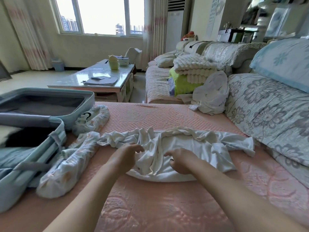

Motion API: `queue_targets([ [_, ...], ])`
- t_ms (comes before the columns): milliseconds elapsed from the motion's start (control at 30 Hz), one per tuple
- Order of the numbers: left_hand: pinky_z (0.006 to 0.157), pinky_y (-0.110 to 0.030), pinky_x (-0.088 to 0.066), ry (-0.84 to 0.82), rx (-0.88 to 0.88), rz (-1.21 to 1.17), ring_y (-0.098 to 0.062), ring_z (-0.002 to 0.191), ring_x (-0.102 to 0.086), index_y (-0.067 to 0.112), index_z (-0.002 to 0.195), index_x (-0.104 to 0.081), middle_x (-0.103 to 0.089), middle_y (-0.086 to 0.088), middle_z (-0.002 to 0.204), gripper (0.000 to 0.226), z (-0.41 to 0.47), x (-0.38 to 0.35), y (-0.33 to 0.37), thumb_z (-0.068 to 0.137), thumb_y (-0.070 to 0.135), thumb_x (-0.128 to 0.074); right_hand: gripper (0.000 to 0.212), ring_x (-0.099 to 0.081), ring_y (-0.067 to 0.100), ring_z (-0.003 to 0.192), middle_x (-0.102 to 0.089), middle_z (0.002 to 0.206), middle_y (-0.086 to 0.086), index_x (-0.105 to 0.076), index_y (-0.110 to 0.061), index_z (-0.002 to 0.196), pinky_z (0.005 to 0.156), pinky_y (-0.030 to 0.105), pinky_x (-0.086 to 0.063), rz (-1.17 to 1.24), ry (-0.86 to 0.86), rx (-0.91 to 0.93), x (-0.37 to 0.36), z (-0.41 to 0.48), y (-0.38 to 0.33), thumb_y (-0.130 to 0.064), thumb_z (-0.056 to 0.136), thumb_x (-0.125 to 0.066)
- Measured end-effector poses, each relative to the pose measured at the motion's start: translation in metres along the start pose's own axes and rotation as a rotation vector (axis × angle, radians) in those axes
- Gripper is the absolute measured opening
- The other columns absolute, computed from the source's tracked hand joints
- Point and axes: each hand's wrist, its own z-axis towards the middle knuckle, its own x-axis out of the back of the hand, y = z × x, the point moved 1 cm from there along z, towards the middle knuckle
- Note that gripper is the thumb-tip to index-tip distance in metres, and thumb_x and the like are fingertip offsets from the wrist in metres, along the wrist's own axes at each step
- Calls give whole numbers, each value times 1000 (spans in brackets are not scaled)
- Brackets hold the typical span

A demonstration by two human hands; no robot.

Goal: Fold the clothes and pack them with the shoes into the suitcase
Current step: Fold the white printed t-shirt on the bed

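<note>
On the pink cover (167, 206), both hands' (124, 157) (181, 160) grips hover open over crumpled white garment (184, 144), its shape unclear.

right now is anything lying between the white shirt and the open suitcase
Yes. Two shoes in printed cloth covers lie along the edge of the suitcase, between it and the white shirt. Both hands are already over the shirt.

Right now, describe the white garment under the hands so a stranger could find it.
On the pink quilted cover, right of the open suitcase, lies a crumpled white shirt. Unlike the patterned shoe bags beside it, it is plain, and both hands hover over it.
</note>
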Motion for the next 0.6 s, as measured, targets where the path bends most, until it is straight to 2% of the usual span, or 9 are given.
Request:
queue_targets([
  [67, 95, -26, -44, 54, -37, 134, -18, 119, -55, 28, 121, -67, -60, 8, 125, 62, 9, 4, -20, 79, -13, -46, 44, -54, 22, 127, -55, 144, 0, -54, -33, 141, 100, 30, -44, 32, 56, 50, -1, 17, -17, -23, 99, -45],
  [167, 102, -37, -43, 103, -42, 237, -25, 125, -50, 29, 128, -63, -57, 0, 130, 60, 32, 7, -55, 81, -7, -54, 42, -54, 23, 124, -57, 137, -1, -60, -29, 135, 99, 31, -44, 50, 169, 131, -4, 53, -37, -17, 97, -48],
  [233, 108, -40, -39, 81, -16, 337, -27, 131, -44, 30, 136, -56, -51, -2, 141, 56, 53, 9, -77, 84, 14, -70, 39, -55, 24, 122, -56, 134, -2, -61, -29, 131, 99, 35, -47, 97, 234, 157, -7, 81, -47, -17, 96, -49],
  [267, 113, -41, -34, 50, 13, 408, -27, 137, -38, 32, 142, -49, -44, -2, 149, 64, 62, 11, -86, 84, 29, -74, 39, -55, 25, 122, -55, 136, -3, -61, -29, 131, 99, 36, -47, 118, 253, 165, -8, 96, -52, -17, 96, -48],
  [333, 122, -42, -17, -37, 103, 524, -25, 148, -22, 35, 152, -30, -26, -3, 161, 74, 81, 15, -101, 89, 49, -65, 39, -54, 25, 122, -54, 138, -4, -61, -28, 131, 98, 38, -47, 100, 271, 186, -10, 126, -61, -14, 97, -48],
  [433, 124, -41, 1, -82, 246, 494, -24, 152, -10, 37, 156, -14, -16, -6, 164, 70, 99, 12, -122, 97, 53, -47, 44, -56, 23, 123, -52, 140, -7, -57, -28, 135, 99, 34, -45, 48, 292, 199, -15, 172, -71, -15, 93, -61],
  [500, 121, -39, -13, -73, 258, 405, -27, 144, -30, 37, 151, -34, -40, -8, 153, 60, 102, 7, -136, 94, 49, -51, 53, -57, 22, 124, -48, 144, -8, -49, -32, 142, 100, 34, -45, 17, 271, 190, -18, 198, -78, -20, 93, -63],
  [567, 102, -35, -39, -5, 205, 262, -31, 120, -53, 30, 121, -65, -61, -7, 122, 31, 102, 7, -143, 91, 34, -58, 53, -54, 27, 128, -44, 149, -4, -38, -35, 150, 100, 38, -46, -20, 195, 146, -18, 218, -86, -25, 100, -49],
  [600, 91, -34, -45, 26, 185, 207, -30, 109, -58, 25, 106, -69, -62, -6, 109, 20, 102, 9, -145, 89, 26, -59, 53, -54, 30, 129, -45, 150, 0, -36, -36, 151, 99, 40, -46, -53, 144, 124, -16, 225, -90, -27, 100, -47],
])
